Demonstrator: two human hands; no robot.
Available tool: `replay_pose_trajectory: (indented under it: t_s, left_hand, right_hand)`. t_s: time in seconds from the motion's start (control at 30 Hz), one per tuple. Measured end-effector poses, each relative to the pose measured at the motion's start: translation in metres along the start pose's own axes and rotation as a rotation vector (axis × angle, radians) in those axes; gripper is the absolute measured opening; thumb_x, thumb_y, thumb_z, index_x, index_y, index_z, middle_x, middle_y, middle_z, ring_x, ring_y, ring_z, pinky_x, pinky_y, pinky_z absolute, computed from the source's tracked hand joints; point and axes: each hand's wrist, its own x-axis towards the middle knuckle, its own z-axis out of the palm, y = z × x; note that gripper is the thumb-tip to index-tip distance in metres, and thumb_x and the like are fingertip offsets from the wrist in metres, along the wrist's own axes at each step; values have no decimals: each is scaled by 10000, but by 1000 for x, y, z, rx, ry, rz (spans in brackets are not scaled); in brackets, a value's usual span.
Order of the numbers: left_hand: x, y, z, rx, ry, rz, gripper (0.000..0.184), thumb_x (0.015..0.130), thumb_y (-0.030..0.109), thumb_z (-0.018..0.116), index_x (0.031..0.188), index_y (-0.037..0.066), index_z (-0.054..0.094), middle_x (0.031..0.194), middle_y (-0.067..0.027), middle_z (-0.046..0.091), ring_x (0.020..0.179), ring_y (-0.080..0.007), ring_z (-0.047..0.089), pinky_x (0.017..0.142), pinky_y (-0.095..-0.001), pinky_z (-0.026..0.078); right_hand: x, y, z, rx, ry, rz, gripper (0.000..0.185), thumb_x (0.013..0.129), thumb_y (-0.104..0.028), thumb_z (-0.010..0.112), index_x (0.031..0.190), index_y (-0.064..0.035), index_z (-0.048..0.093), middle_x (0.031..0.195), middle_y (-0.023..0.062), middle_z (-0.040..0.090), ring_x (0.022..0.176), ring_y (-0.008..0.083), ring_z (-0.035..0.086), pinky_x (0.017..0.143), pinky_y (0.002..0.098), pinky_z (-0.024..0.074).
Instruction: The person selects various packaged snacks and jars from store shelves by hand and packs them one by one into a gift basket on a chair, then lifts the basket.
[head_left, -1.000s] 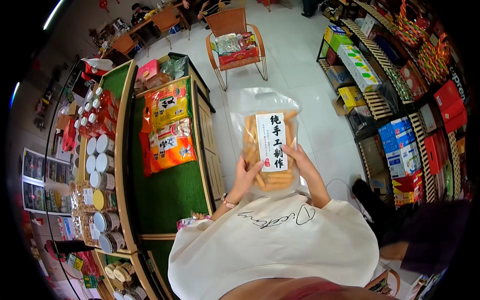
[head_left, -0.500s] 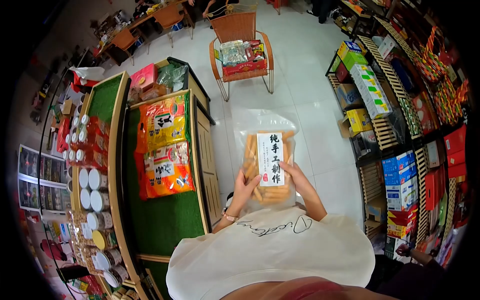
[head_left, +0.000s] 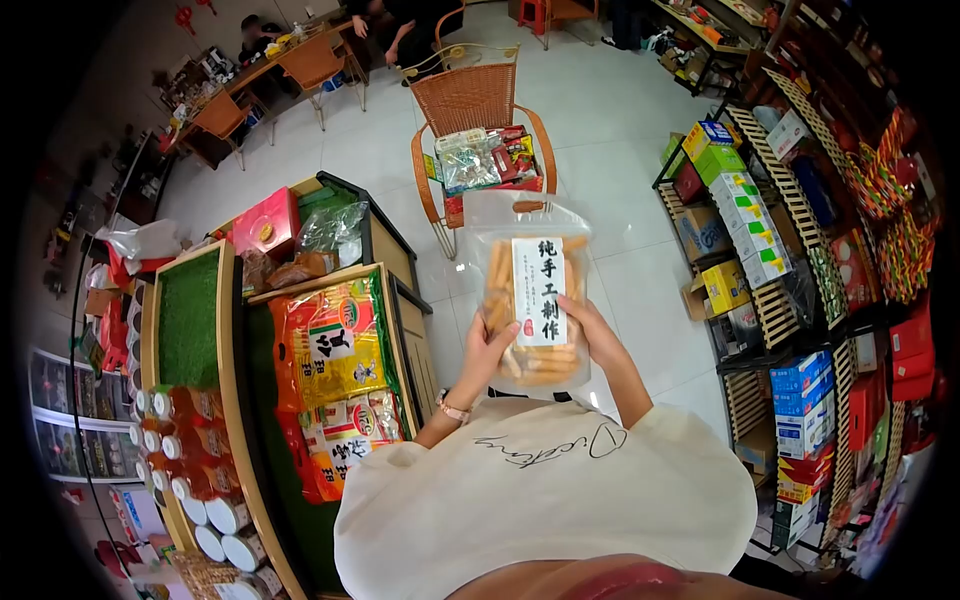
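A clear zip bag of tan snack sticks (head_left: 540, 365) is held upright in front of my body. Its white label with black characters faces me, and a hang hole shows in its top strip. My left hand (head_left: 488, 352) grips the bag's lower left side, thumb on the front. On the right edge my right hand (head_left: 592, 332) is closed around it, thumb against the label. The fingers behind the bag are hidden. A bracelet circles my left wrist.
A wicker chair (head_left: 465, 95) bearing a box of packets stands ahead. Left, a green-lined display stand (head_left: 190, 305) holds snack bags (head_left: 335, 350) and jars (head_left: 228, 515). Slatted shelves (head_left: 775, 305) with boxes line the right. People sit at the back near a desk (head_left: 255, 70).
The chair and the left stand appear nearer and lower in view. The bag is raised slightly and shows its top strip more plainly, still in both hands.
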Motion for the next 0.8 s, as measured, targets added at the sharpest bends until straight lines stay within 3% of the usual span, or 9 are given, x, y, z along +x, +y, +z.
replay_pose_trajectory:
  t_s: [0.27,0.47,0.57,0.67,0.8]
  left_hand:
    - [81,5,-36,-13,-13,-96,436,842,102,603,1208,-11,396,1136,-79,522,1003,-107,518,864,-247,420]
    - [126,-25,-58,39,-47,-336,408,846,152,613,1176,-6,432,1048,-62,553,896,-86,529,772,-235,440]
    - [163,-18,-52,1,-43,-243,376,843,190,624,1119,-5,460,958,-44,568,827,-71,524,706,-227,445]
    - [216,-43,-75,189,-49,-287,353,841,204,627,1076,-5,468,911,-37,572,786,-66,526,671,-218,451]
    - [297,-6,-56,62,18,-243,316,849,198,615,1039,-8,468,903,-53,578,762,-85,548,666,-232,478]
  right_hand:
    - [86,-5,0,18,88,61,561,836,-348,586,1208,48,445,1134,118,557,1041,164,537,893,279,412]
    - [119,-1,-19,58,181,170,624,828,-380,591,1219,73,411,1137,138,549,1048,169,529,900,277,400]
    - [149,-11,-28,68,212,180,624,828,-383,590,1218,70,411,1142,138,546,1047,169,528,899,277,400]
    - [197,-34,-41,61,182,173,616,828,-380,590,1221,61,414,1148,137,543,1047,170,527,895,277,401]
    - [273,-81,-51,45,145,161,572,830,-368,592,1211,32,444,1120,111,567,1012,154,551,875,271,423]
